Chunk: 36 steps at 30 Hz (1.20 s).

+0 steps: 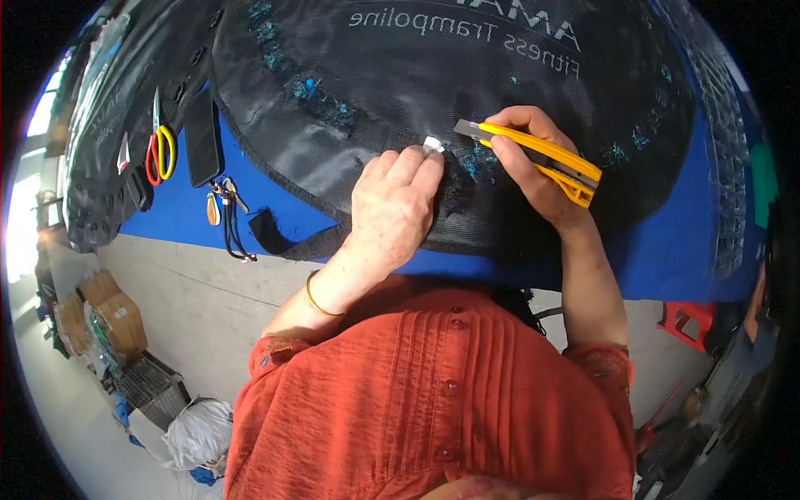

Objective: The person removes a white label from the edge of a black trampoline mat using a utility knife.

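A round black trampoline mat (450,71) with mirrored "Fitness Trampoline" lettering lies in front of me. My left hand (393,200) is closed at its near part, fingers curled together and thumb hidden. A small white tag (433,145) sticks up at the fingertips. In my right hand (537,162) is a yellow utility knife (546,152), its blade pointing left, above the mat and a short way from the tag. Tufts of frayed blue-green thread (477,162) lie under the knife, and more thread clumps (312,93) form an arc on the mat.
On the blue table (283,200), left of the mat, are scissors (160,150) with red and yellow handles, a black phone (202,143) and keys (227,196). More folded black mats (125,108) lie at far left. Cardboard boxes (112,312) and a red stool (687,325) stand on the floor.
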### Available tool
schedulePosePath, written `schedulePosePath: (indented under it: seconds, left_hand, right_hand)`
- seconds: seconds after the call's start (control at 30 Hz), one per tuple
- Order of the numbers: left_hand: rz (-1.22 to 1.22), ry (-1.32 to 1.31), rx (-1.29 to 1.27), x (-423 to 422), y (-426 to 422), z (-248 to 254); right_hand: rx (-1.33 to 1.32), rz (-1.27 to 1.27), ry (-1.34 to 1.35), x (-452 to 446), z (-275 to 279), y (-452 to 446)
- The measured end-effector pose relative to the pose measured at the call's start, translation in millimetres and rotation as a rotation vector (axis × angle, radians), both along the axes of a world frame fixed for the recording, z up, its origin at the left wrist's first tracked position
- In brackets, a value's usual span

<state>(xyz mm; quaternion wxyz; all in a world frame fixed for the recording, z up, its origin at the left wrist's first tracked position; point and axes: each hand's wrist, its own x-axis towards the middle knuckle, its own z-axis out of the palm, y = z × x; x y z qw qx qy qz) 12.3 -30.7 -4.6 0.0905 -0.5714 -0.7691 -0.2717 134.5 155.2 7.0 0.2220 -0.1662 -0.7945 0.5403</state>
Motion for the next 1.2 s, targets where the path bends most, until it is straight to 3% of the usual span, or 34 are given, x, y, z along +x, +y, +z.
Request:
schedulePosePath:
  seconds: [0.57, 0.93, 1.2]
  left_hand:
    - [0.069, -0.126, 0.082, 2.8, 3.6, -5.3]
    - [0.053, -0.059, 0.07, 2.1, 1.5, -16.4]
    - [0.081, -0.087, 0.005, 3.0, 1.9, -13.7]
  right_hand:
    - [0.017, 0.032, 0.008, 2.8, 3.6, -0.3]
    - [-0.035, 0.014, 0.032, 1.0, 3.3, -3.0]
    - [-0.005, 0.187, 0.008, -16.3, 14.1, 6.0]
